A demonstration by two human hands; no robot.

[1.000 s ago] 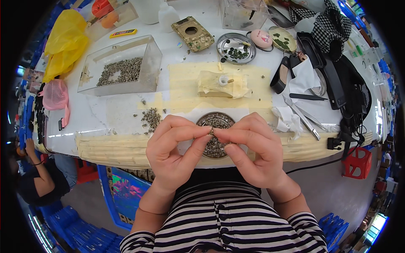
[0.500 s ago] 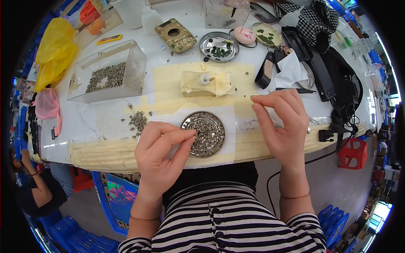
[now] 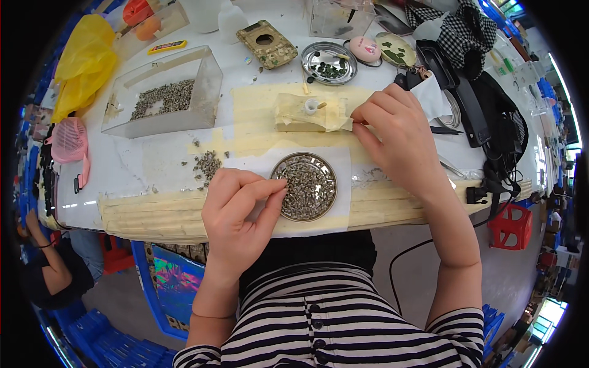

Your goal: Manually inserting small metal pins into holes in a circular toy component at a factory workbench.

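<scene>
My left hand (image 3: 236, 214) is closed in a pinch at the left edge of a round metal dish (image 3: 335, 187); anything between its fingertips is too small to make out. Many tiny grey metal parts (image 3: 305, 187) fill the dish, which rests on white paper. Farther off sits a block wrapped in yellowish tape (image 3: 294, 126), with a small white cup (image 3: 311, 107) and a short tan stub on top. At the block's right end, the thumb and forefinger of my right hand (image 3: 396, 135) are pinched beside the loose tape edge. What they hold cannot be seen.
A clear box (image 3: 211, 92) of similar parts stands at the left, with a loose pile (image 3: 207, 164) in front of it. Behind are a camouflage-patterned piece (image 3: 279, 52) and a steel plate of dark green bits (image 3: 354, 69). Black straps and cables crowd the right.
My right hand has moved left and away from me to the taped block's right end. My left hand stays pinched by the dish. The whole view has shifted slightly.
</scene>
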